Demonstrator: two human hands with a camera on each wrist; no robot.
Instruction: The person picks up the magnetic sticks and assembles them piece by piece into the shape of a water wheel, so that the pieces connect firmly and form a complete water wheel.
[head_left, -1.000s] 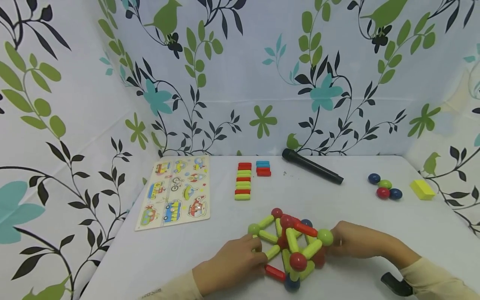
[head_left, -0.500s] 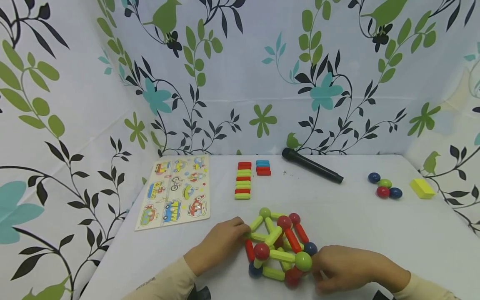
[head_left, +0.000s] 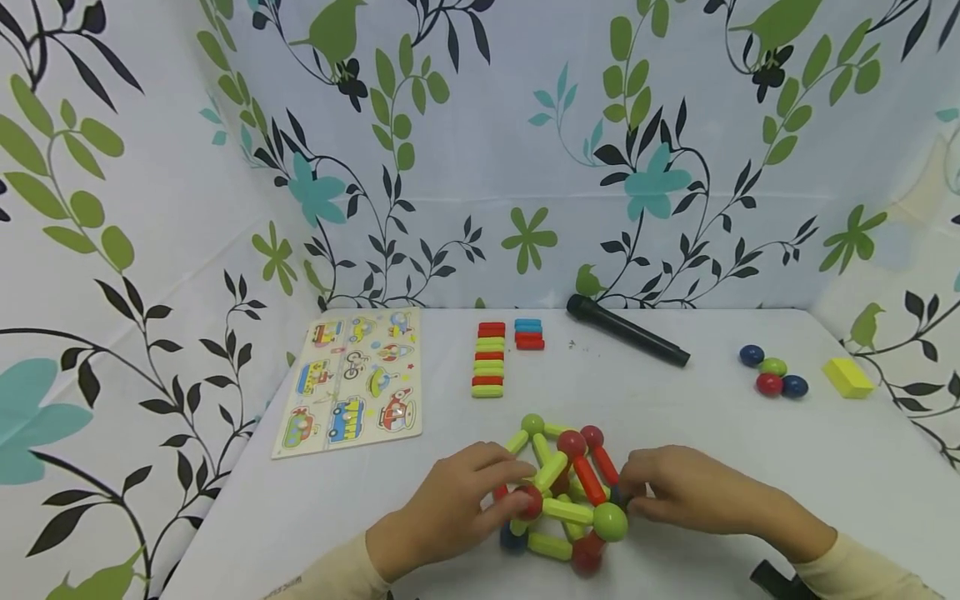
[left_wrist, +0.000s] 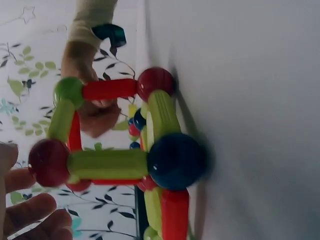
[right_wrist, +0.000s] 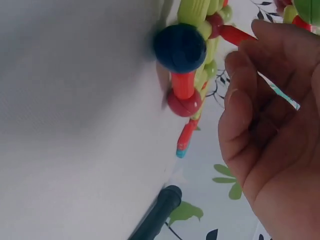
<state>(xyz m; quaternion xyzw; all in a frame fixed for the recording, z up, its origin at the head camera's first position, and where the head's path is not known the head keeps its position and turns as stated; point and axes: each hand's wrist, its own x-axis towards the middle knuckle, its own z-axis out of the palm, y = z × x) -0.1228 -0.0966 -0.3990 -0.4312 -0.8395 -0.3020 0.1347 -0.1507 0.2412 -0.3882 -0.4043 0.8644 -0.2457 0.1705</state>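
The magnetic rod-and-ball frame, sitting at the near edge of the white table, is gripped from both sides by the left hand and the right hand, fingers curled onto it.
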